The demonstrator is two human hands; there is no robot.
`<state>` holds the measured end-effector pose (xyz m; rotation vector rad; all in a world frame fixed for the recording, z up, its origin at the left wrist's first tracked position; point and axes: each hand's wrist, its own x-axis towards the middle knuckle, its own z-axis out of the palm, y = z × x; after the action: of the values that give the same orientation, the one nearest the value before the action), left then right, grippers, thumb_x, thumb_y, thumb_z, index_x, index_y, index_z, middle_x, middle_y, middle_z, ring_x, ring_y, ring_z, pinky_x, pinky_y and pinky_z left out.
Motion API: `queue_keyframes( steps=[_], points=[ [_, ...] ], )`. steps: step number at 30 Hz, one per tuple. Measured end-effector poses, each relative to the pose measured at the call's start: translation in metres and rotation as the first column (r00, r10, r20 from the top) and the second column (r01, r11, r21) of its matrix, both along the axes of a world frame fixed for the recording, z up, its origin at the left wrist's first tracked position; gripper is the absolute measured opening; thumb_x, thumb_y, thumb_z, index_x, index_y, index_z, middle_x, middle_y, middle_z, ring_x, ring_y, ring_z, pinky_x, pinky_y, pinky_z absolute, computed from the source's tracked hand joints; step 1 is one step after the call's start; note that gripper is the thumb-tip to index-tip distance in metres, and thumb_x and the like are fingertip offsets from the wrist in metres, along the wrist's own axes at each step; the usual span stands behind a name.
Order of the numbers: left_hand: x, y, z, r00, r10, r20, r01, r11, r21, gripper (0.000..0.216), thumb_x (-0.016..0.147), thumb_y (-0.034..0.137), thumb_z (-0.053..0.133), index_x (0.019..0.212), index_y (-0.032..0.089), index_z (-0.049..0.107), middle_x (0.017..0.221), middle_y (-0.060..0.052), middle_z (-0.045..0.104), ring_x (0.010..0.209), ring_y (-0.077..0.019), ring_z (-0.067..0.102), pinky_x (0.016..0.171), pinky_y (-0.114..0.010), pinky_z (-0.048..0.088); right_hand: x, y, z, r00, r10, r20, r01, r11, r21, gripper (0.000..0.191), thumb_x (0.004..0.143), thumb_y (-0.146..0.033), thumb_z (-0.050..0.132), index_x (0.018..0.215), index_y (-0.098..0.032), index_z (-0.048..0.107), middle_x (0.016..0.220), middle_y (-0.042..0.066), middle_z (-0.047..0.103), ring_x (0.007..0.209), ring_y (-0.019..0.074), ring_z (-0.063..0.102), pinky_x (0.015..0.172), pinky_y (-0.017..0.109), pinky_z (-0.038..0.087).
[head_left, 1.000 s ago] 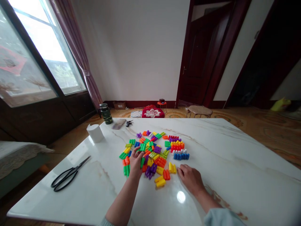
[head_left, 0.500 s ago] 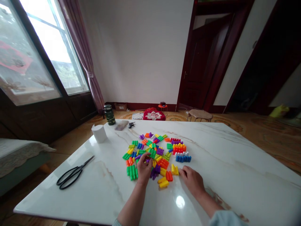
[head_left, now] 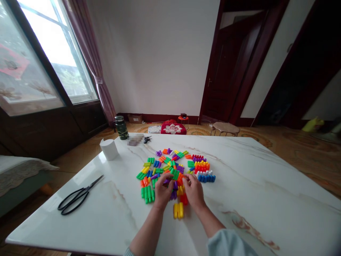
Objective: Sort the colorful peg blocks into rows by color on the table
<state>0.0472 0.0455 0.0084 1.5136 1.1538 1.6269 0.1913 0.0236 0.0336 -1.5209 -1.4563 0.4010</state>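
Observation:
My left hand (head_left: 163, 191) pinches a green toy building block (head_left: 175, 174) made of joined rounded pegs, above a spread of colourful blocks. Close on its right is my right hand (head_left: 194, 191), its fingertips bent together beside an orange block (head_left: 180, 179); what they hold, if anything, is hidden. Purple blocks (head_left: 173, 195) lie between the hands. Just below them are a red block (head_left: 184, 199) and yellow blocks (head_left: 178, 211). A larger green block (head_left: 147, 195) rests left of my left hand.
Rows of joined blocks (head_left: 202, 166) stand at the right of the spread. Black-handled scissors (head_left: 80, 197) lie on the marble-patterned table (head_left: 253, 177) at left. Farther back are a white paper roll (head_left: 109, 150), a camouflage flask (head_left: 121, 128) and keys (head_left: 146, 139).
My right hand has moved left and up, close to my left hand. Red and yellow blocks near it have shifted left, and the front yellow ones have turned. My left hand keeps the green block.

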Motion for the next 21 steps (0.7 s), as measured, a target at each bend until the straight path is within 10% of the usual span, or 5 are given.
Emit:
queue_keyframes(
  steps=[7,14,21],
  points=[
    [0.000,-0.003,-0.001,0.991,-0.059,-0.121,0.066,0.996,0.062,0.020,0.080,0.024,0.064,0.099,0.023,0.070,0.095,-0.006,0.071,0.081,-0.0179,0.068,0.066,-0.026,0.056,-0.023,0.009,0.005,0.902,0.011,-0.432,-0.021,1.000,-0.018,0.031,0.078,-0.043,0.062,0.093,-0.017,0.069,0.084,0.007,0.073,0.077,0.0219,0.066,0.074,0.034,0.054],
    [0.001,0.002,-0.006,0.990,-0.006,-0.140,0.016,0.997,0.073,0.020,0.083,0.031,0.065,0.101,0.021,0.068,0.093,-0.005,0.069,0.074,-0.0142,0.065,0.059,-0.022,0.055,0.064,-0.013,-0.013,0.988,-0.095,-0.121,0.118,0.972,0.201,0.030,0.082,-0.038,0.054,0.095,-0.017,0.072,0.097,0.012,0.071,0.088,0.0240,0.065,0.080,0.037,0.052],
    [0.001,0.002,-0.005,0.985,0.016,-0.171,0.008,0.990,0.142,0.015,0.084,0.029,0.065,0.095,0.020,0.068,0.088,-0.003,0.066,0.068,-0.0118,0.062,0.057,-0.021,0.054,0.105,-0.015,-0.051,0.976,-0.217,-0.010,0.217,0.972,0.087,0.032,0.082,-0.038,0.050,0.098,-0.015,0.066,0.090,0.012,0.070,0.078,0.0248,0.065,0.073,0.038,0.053]
  ],
)
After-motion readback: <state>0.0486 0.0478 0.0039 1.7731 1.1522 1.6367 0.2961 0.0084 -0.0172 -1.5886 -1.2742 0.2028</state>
